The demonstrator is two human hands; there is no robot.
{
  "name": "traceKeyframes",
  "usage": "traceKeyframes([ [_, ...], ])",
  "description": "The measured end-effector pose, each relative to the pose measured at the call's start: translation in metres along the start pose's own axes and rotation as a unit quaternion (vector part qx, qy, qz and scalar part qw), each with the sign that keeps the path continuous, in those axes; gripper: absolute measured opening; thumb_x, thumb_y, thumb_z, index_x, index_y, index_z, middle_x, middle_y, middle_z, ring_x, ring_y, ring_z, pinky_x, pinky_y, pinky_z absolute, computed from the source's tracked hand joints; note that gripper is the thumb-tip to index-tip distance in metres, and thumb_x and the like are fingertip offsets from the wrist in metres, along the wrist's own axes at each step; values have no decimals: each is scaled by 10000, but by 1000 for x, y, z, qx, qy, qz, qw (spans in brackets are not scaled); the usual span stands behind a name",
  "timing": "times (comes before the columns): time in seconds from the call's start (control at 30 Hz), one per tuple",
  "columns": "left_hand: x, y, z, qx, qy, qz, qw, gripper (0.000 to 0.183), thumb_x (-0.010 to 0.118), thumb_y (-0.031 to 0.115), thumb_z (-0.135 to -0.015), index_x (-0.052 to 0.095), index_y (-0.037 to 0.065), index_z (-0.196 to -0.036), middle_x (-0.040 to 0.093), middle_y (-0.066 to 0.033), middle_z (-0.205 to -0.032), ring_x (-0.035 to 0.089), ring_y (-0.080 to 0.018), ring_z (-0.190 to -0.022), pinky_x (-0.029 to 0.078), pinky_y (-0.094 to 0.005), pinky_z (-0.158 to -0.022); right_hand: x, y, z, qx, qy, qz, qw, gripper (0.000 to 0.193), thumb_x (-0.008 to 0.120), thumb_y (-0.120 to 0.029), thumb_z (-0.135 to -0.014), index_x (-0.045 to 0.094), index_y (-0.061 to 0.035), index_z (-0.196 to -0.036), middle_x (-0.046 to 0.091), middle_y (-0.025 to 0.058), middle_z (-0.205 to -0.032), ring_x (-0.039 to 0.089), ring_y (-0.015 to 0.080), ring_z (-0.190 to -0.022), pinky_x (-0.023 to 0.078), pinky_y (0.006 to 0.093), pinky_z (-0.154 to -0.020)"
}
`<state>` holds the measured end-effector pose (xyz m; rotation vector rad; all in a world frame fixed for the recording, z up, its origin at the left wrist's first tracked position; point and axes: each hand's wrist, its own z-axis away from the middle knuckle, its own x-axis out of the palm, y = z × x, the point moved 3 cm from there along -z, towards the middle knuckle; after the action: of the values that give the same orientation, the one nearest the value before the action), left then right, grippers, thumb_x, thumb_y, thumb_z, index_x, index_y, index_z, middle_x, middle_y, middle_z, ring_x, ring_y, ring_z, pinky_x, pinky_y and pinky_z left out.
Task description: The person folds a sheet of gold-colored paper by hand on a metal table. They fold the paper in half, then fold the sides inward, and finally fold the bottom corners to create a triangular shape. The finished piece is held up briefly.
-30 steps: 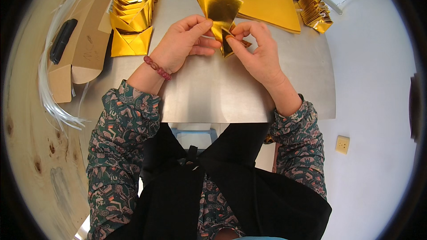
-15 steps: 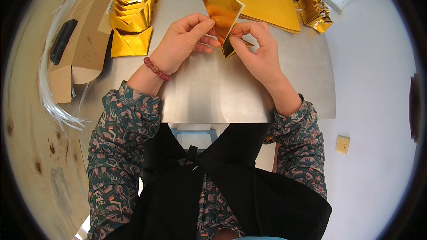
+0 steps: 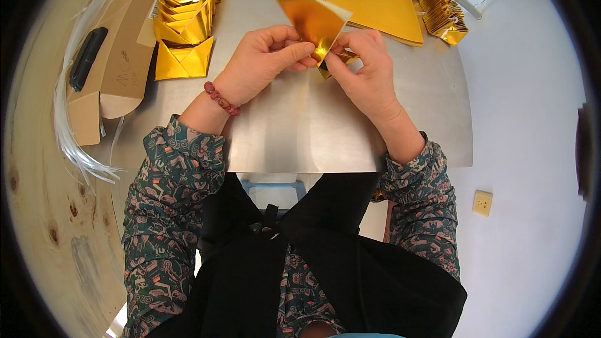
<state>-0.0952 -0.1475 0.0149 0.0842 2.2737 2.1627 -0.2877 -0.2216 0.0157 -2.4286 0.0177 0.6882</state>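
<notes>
Between both hands, above the metal table point(image 3: 300, 131), a sheet of gold foil paper point(image 3: 307, 15) is held partly folded, its broad flap tilted up to the far left. My left hand point(image 3: 269, 56) pinches its lower edge with thumb and fingers. At the lower right corner my right hand point(image 3: 365, 66) grips the paper, thumb against bent fingers. Small gold folds stick out beneath the right fingers, and the hands partly hide them.
At the far left stands a row of folded gold paper pieces point(image 3: 183, 59); beside it lie a cardboard box point(image 3: 119, 81), a black handle-like object point(image 3: 89, 58) and clear plastic strips point(image 3: 62, 106). Gold sheets point(image 3: 369, 0) are stacked at the back, with more folded pieces point(image 3: 446, 22) right of them.
The left hand has slid right, toward the paper's lower corner and the right hand. The raised flap has tilted further over, leaning more to the left.
</notes>
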Motion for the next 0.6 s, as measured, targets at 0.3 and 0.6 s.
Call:
traceKeyframes([
  [0.3, 1, -2, 2, -48, 31, 3, 998, 265, 666, 188, -1072, 710, -34, -1210, 770, -119, -1113, 756, -153, -989, 618, -261, -897, -3, -1, -3, -62, -40, 14, 997, 201, 798, -68, -812, 743, -98, -1003, 721, 39, -974, 611, 265, -1025, 460, 381, -942],
  [0.6, -1, 2, 2, -87, 109, 148, 979, 255, 695, 177, -1052, 689, -25, -1208, 763, -95, -1068, 762, -147, -942, 629, -257, -851, -6, 17, -2, 221, 75, -338, 912, 326, 796, -154, -937, 706, -46, -1231, 703, 55, -1184, 634, 142, -1108, 509, 309, -963],
])
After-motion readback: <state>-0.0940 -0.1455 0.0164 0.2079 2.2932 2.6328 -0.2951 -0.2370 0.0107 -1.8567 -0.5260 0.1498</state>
